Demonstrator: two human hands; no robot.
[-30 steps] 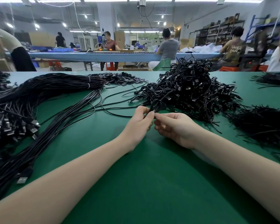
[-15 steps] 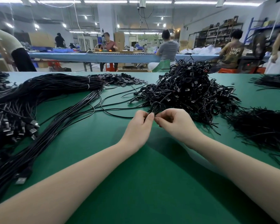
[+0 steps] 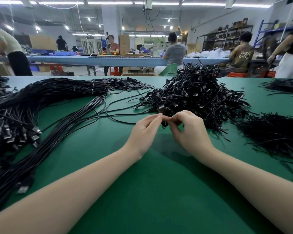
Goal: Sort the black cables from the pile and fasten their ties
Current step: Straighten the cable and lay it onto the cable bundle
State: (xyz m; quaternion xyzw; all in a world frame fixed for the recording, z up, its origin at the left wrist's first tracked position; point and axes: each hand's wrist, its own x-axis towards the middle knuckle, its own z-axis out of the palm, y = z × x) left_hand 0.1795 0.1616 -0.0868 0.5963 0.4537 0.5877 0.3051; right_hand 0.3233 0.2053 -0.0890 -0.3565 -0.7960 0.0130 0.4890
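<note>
Your left hand (image 3: pixel 145 130) and right hand (image 3: pixel 187 130) both pinch one small coiled black cable (image 3: pixel 165 118) just in front of the tangled black cable pile (image 3: pixel 198 97) on the green mat (image 3: pixel 150 191). You look mid-fastening; next, cinch its tie snug.

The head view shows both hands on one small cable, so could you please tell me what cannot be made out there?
- Head view: whether the tie is fastened; the coiled cable is small, covered by the left hand and right hand.
- Long cable bundle: cut off by the left edge.
- Tie heap: runs past the right edge.
</note>
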